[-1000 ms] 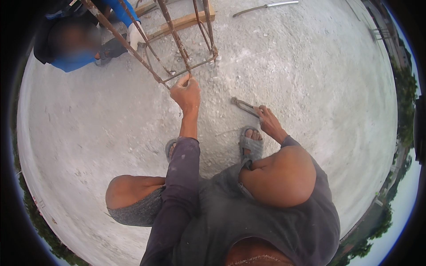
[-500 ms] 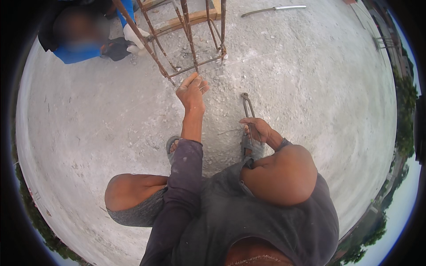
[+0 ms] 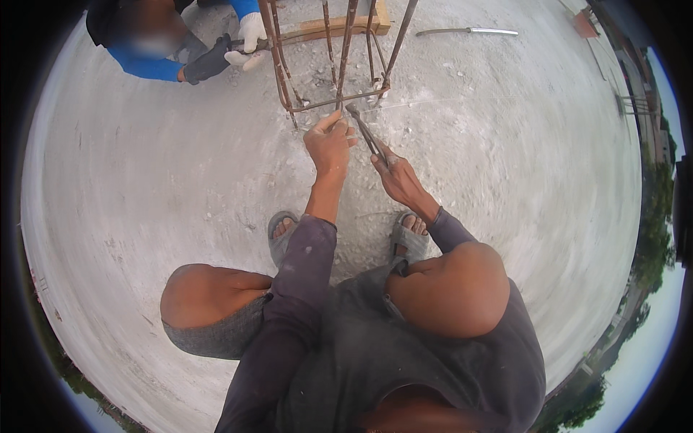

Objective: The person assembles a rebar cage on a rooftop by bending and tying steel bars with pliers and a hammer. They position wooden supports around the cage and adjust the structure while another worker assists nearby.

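Note:
My left hand (image 3: 330, 148) is closed in a pinch at the foot of an upright rusty rebar (image 3: 346, 54), just below the horizontal tie bar (image 3: 332, 102). What looks like a thin tie wire is between its fingers, mostly hidden by them. My right hand (image 3: 397, 177) is closed around the handles of a pair of steel pincers (image 3: 367, 133). Their head points up and left, close to the tie bar and right beside my left fingertips. Whether the jaws touch the wire is too small to tell.
Several rebars rise from the rough concrete slab (image 3: 144, 187). Behind them lies a wooden frame (image 3: 310, 30). At the far left, a co-worker's gloved hand (image 3: 253, 32) is near the cage. A long bar with a silvery sleeve (image 3: 491, 31) lies far right. My sandalled feet (image 3: 411, 234) are below my hands.
My right hand has lifted the pincers from beside my right foot up and forward to the rebar, next to my left hand. My left hand stays at the rebar foot. The co-worker's hands have shifted.

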`<state>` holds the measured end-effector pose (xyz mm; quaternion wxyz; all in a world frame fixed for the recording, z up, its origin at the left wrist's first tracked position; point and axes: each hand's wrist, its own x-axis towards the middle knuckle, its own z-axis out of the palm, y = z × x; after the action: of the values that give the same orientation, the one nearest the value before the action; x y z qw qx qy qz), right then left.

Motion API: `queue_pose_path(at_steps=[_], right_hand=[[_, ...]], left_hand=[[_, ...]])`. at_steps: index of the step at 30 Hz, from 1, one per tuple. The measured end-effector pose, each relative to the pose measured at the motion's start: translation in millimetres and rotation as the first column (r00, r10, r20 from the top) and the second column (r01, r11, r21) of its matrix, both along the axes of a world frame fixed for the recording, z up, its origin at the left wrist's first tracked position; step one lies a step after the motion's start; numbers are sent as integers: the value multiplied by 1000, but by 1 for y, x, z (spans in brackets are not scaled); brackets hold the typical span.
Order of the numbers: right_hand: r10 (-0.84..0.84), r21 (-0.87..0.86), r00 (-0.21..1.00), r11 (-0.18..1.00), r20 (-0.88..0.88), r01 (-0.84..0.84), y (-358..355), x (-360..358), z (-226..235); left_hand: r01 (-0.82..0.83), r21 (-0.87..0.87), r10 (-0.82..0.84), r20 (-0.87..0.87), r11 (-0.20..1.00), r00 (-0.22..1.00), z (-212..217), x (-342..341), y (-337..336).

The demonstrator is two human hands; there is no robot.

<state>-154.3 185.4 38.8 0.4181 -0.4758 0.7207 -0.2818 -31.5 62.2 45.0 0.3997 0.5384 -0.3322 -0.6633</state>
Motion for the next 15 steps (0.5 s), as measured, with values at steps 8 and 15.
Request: queue_pose_path(at_steps=[8, 15], right_hand=[[-13, -5, 995, 1000, -95, 13, -9, 12, 4], [32, -27, 905, 998, -424, -49, -9, 11, 10]], left_hand=[[11, -11, -11, 28, 1000, 1000, -2, -2, 0], [24, -32, -22, 66, 999, 998, 0, -2, 1]])
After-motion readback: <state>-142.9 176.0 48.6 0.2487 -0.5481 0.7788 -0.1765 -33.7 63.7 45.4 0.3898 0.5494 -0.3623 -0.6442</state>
